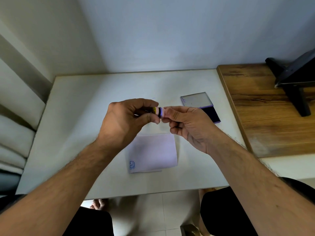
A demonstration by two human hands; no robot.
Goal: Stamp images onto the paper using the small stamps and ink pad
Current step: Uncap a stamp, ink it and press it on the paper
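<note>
Both hands meet above the middle of the tabletop; the left hand is closed around the body of a small stamp, and the right hand pinches its pale pink end piece between thumb and fingertips; whether that piece is a cap coming off or going on cannot be told.

The paper lies flat nearer the front edge, one blue print in its front left corner; the ink pad sits open toward the right edge, lid folded back.

To do this step well, I judge the left hand should keep the barrel steady while the right pulls or pushes straight along the axis, not at a slant; fingers are best kept off the dark inked ring to avoid smears; work above bare tabletop rather than over the paper, lest ink drop on it; any loose cap is best set down beside the pad, away from the paper.
</note>
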